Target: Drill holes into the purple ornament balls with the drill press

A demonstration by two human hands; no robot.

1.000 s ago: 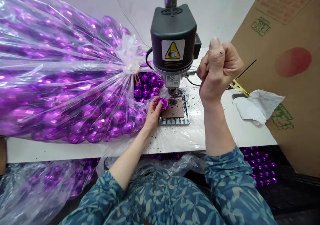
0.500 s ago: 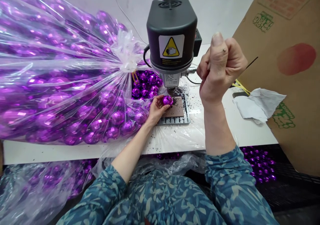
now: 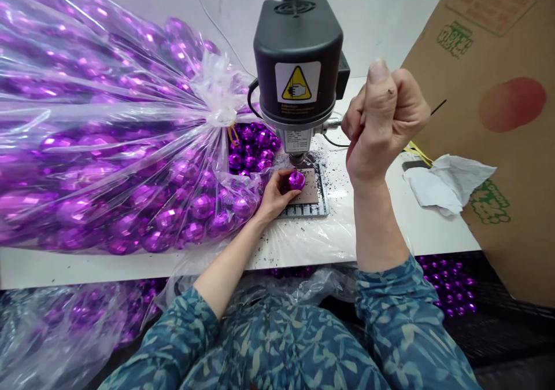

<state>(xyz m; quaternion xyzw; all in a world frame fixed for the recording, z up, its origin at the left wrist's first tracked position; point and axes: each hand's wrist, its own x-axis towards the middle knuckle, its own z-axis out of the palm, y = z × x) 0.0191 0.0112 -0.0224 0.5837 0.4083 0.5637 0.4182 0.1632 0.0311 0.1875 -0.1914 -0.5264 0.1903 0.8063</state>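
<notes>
My left hand (image 3: 277, 196) pinches a shiny purple faceted ball (image 3: 296, 180) between thumb and fingers. It holds the ball over a brown board (image 3: 309, 194) on the metal base plate (image 3: 323, 208). Right above and behind the ball is the chuck (image 3: 296, 159) of a black drill press (image 3: 298, 54); the bit cannot be made out. My right hand (image 3: 384, 124) is raised in a fist at the machine's right side, wrapped around the drill press lever. The fist hides most of that lever; a silver shaft (image 3: 333, 122) runs from the machine towards it.
A large tied plastic bag (image 3: 108, 164) of purple balls fills the left. Behind the left hand is a container of smaller balls (image 3: 251, 147). Dark shavings litter the white table (image 3: 277, 245). Crumpled white paper (image 3: 437, 184) and a tall cardboard box (image 3: 498, 164) are at right.
My left hand has moved slightly right and nearer with the ball, which now lies further over the board and looks turned. The right fist stays almost where it was.
</notes>
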